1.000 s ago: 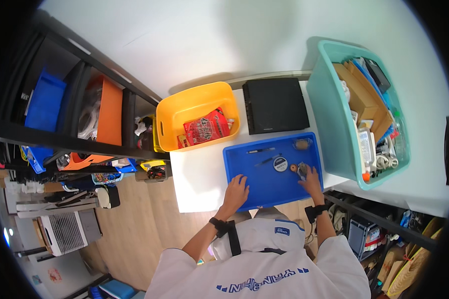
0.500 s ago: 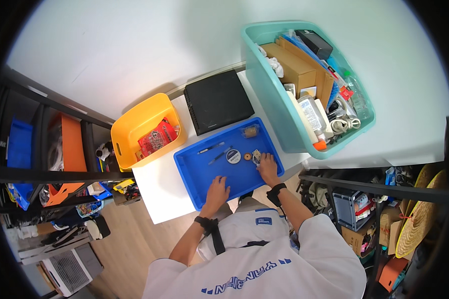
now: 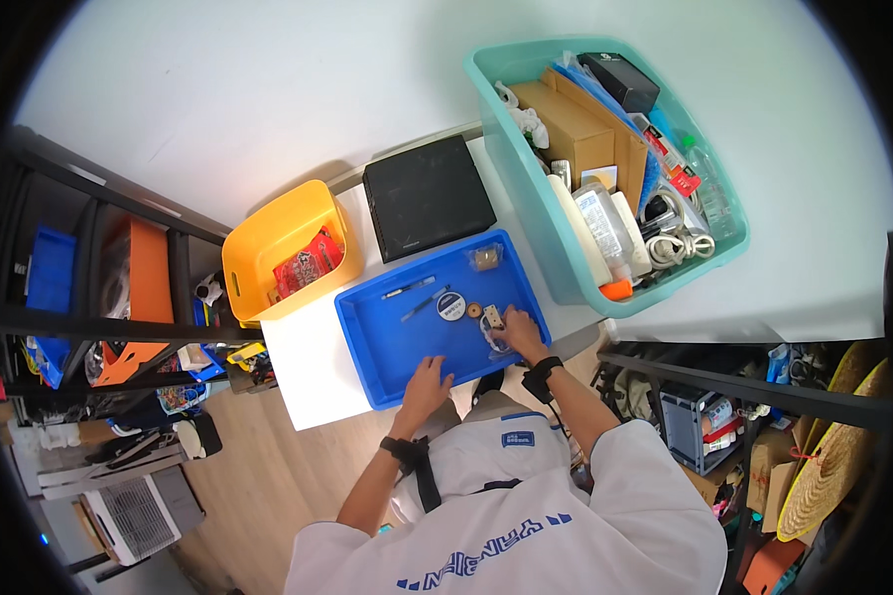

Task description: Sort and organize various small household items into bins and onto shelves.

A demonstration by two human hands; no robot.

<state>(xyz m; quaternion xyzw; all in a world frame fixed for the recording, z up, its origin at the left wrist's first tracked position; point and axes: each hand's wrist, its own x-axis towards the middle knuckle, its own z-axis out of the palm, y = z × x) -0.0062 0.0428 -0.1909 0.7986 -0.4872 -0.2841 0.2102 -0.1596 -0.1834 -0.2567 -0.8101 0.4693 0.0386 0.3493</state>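
A shallow blue tray lies on the white table. My right hand is inside it at the right, fingers closed on a small white piece with dark spots; a pale loop of cord or clear plastic hangs from that piece. My left hand is over the tray's near edge, fingers apart and holding nothing. Left of the white piece are a small tan ring and a round white-and-dark tin. Two pens, one light and one dark, lie further left. A bagged tan roll sits in the far right corner.
A yellow bin with red packets stands left of the tray. Behind it lies a black box-like device. A large teal tub full of boxes, bottles and cables stands right. Loaded shelves flank both sides.
The right fingers have closed on the small white piece, which is shifted and turned, with its loop now trailing nearer me. My left hand stays near the tray's front edge. The whole view has shifted slightly.
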